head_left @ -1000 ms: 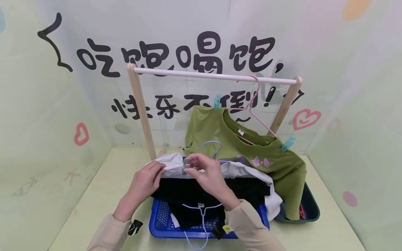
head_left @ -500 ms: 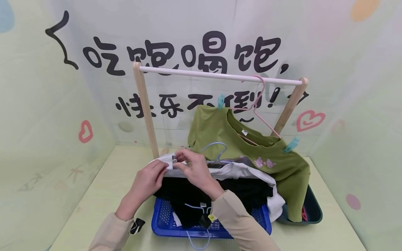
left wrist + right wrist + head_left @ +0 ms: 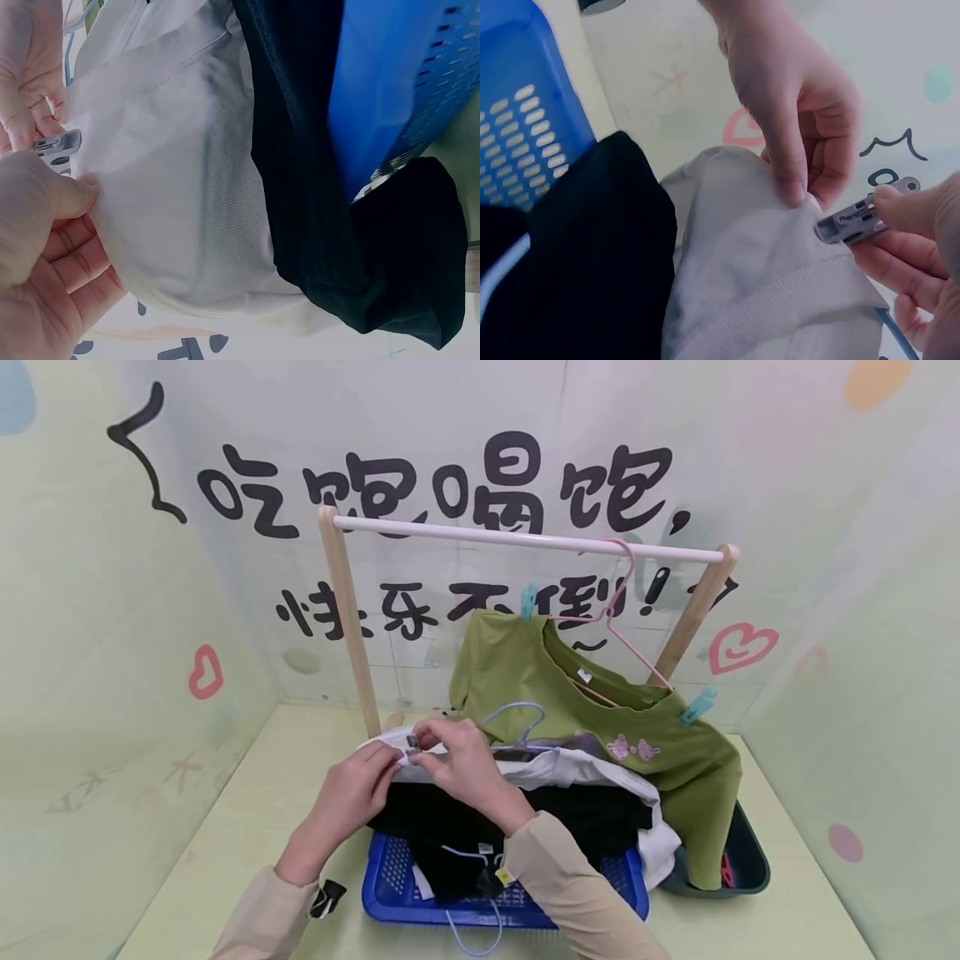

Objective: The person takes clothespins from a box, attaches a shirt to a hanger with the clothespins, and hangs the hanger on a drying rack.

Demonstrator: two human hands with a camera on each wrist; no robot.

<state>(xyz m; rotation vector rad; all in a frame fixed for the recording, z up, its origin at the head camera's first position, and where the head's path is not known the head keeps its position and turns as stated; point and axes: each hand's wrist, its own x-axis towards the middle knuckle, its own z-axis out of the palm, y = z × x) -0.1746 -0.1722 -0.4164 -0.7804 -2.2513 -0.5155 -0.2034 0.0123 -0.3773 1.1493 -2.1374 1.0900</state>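
Backdrop: a pale wall (image 3: 465, 402) with large black lettering and pink hearts, behind a light-coloured table (image 3: 232, 827).
Silver clip (image 3: 853, 223): at the edge of the white garment (image 3: 757, 247); I cannot tell whether it bites the cloth.
Right hand (image 3: 461, 768): fingers pinching the clip against the thumb.
Left hand (image 3: 352, 789): thumb and fingers grasping the garment's edge, just beside the clip.
White garment: above the blue basket (image 3: 375, 906), with the hook of a light blue hanger (image 3: 517, 703) rising at its upper side.
Black garment (image 3: 585, 806): lying in front of the white one, partly in the basket.
Second blue hanger (image 3: 474, 954): poking out over the basket's near rim.
Green shirt (image 3: 502, 668): behind, on a pink hanger (image 3: 628, 568) hooked over the white rail (image 3: 480, 535), a teal peg (image 3: 529, 602) at each shoulder.
Dark green tub (image 3: 759, 881): at the right, partly under the shirt's sleeve, something red (image 3: 726, 870) inside.
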